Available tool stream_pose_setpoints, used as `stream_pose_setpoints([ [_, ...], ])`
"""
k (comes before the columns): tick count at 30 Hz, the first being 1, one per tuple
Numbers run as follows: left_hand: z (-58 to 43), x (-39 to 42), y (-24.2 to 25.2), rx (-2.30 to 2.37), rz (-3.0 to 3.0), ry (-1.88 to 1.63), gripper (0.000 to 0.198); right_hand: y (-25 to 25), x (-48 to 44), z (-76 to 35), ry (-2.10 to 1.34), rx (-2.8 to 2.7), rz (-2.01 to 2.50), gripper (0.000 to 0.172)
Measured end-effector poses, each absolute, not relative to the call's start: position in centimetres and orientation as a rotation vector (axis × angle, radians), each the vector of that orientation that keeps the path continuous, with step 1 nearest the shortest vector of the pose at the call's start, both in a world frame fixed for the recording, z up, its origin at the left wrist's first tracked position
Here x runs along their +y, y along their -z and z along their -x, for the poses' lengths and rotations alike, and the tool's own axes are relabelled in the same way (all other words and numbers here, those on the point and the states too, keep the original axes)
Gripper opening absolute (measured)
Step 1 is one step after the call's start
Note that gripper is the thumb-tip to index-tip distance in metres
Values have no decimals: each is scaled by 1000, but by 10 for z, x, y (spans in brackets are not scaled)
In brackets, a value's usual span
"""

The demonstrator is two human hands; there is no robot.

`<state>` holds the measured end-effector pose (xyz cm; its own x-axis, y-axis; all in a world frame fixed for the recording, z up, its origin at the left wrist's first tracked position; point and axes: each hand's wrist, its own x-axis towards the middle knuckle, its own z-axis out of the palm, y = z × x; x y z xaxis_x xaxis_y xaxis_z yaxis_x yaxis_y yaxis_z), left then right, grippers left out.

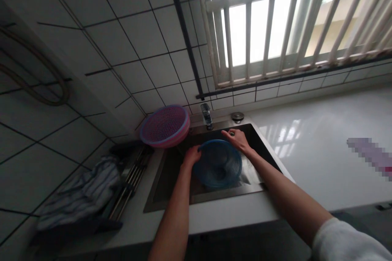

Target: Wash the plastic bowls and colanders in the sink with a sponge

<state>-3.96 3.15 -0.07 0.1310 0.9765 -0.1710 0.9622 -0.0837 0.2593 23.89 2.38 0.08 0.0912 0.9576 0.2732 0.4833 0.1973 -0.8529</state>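
Note:
A blue colander (218,165) with a mesh-like wall sits in the metal sink (257,134), its open top facing me. My left hand (192,155) is closed on the colander's left rim. At its upper right side, my right hand (237,138) is curled with the thumb pointing left. A small greenish spot shows within the right hand's fingers, too small to name. Whether the right hand touches the rim, I cannot tell. Behind the colander stands a chrome faucet (206,116).
A pink colander (165,126) with a blue rim leans at the sink's back left corner. A round metal drain strainer (237,116) lies behind the sink. To the left are a striped cloth (88,191) and a metal rack (130,183). White countertop (312,155) extends right.

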Motion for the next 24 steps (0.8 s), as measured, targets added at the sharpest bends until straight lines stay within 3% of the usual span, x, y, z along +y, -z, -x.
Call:
stream_pose_setpoints([
  [3,40,26,-1,1921,-2118,-83,49,-10,24,-237,-606,-1351,1342,67],
  [24,42,18,-8,2126,-1971,-169,52,-5,32,-243,-798,-1236,1233,66],
])
